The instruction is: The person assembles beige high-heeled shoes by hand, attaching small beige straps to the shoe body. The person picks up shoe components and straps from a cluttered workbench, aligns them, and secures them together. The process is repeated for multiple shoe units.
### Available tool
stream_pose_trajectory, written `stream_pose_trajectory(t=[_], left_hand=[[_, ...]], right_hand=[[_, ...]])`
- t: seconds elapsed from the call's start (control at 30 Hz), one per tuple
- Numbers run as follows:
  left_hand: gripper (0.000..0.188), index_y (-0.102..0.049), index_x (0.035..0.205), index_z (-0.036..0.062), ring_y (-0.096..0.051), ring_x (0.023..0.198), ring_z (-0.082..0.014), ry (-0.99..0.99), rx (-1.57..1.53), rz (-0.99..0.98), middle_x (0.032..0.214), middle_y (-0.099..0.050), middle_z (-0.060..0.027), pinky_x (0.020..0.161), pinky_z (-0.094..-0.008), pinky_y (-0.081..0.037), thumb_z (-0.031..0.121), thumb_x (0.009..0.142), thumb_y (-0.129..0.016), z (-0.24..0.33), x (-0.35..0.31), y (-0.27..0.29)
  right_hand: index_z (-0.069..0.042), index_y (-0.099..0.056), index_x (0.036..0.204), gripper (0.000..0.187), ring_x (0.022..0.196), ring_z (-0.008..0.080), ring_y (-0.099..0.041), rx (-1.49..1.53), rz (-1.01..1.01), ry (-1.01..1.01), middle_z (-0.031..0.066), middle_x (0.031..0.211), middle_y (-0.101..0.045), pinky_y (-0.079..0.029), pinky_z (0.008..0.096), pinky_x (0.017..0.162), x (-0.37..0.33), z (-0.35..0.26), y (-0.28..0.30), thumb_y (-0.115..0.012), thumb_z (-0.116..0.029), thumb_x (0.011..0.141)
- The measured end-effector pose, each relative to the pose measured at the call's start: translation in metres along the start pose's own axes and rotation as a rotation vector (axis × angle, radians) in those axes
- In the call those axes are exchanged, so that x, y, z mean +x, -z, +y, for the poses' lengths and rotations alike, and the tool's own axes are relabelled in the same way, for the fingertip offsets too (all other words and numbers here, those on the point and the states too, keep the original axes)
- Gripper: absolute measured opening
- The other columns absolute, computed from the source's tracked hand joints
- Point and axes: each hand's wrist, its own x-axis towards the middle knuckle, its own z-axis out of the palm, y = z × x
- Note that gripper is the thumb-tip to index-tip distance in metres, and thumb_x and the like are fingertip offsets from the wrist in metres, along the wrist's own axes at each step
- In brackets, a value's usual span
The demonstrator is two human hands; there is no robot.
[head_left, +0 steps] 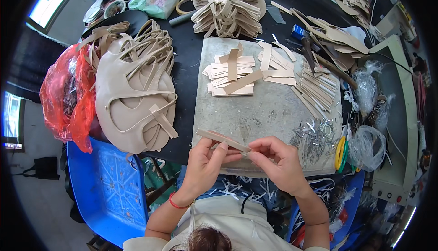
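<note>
Black table (185, 70), one: all items below are carried on it or held above it. Grey board (255, 112), one: laid flat toward the table's near edge, presumably as a work surface, its marks suggesting wear. Beige cut-out panels (112, 68), one large pile: placed beyond the board's left edge, likely so that the surface is left free. Similar panels (228, 4), one tall stack: set beyond the far edge, nested by shape, which probably saves room.

Wide beige strips (232, 70), one loose heap: located near the far edge, left of centre, apparently within easy reach. Narrow strips (317, 93), one bundle: fanned along the right edge, their ends made easy to pick out.

Left hand (206, 162): curled under the held strip (214, 136), thumb pressed on top, so that it is supported along its length. Right hand (280, 162): thumb and fingertips pinched together at the strip's right end, seemingly for fine control. The strip is held slantwise above the near edge.

Small metal pieces (314, 130), assorted: scattered toward the near right corner; exact kind cannot be told.
</note>
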Motion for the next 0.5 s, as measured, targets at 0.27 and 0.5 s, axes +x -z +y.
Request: stream_pose_trajectory(t=[0.27,0.5], left_hand=[[0.020,-0.048,0.108,-0.0104,-0.063,0.095,-0.0233,-0.025,0.033,-0.024,0.104,-0.059,-0.0176,0.085,-0.0337,-0.055,0.002,0.096,-0.039,-0.001,-0.003,0.001],[0.019,-0.049,0.107,-0.0107,-0.062,0.095,-0.0232,-0.062,-0.027,-0.047,0.102,-0.058,-0.0163,0.085,-0.0347,-0.055,0.003,0.096,-0.040,-0.001,-0.003,0.000]], right_hand=[[0.002,-0.059,0.098,0.017,0.074,0.0066,-0.059,-0.027,0.041,0.004,0.0042,0.084,-0.063,-0.049,0.0209,0.065,0.002,0.006,-0.005,-0.066,-0.004,0.084],[0.000,-0.055,0.094,0.027,0.063,0.0093,-0.058,-0.278,0.103,0.034,0.0062,0.075,-0.062,-0.049,0.0229,0.058,0.004,-0.009,-0.002,-0.073,-0.012,0.079]])
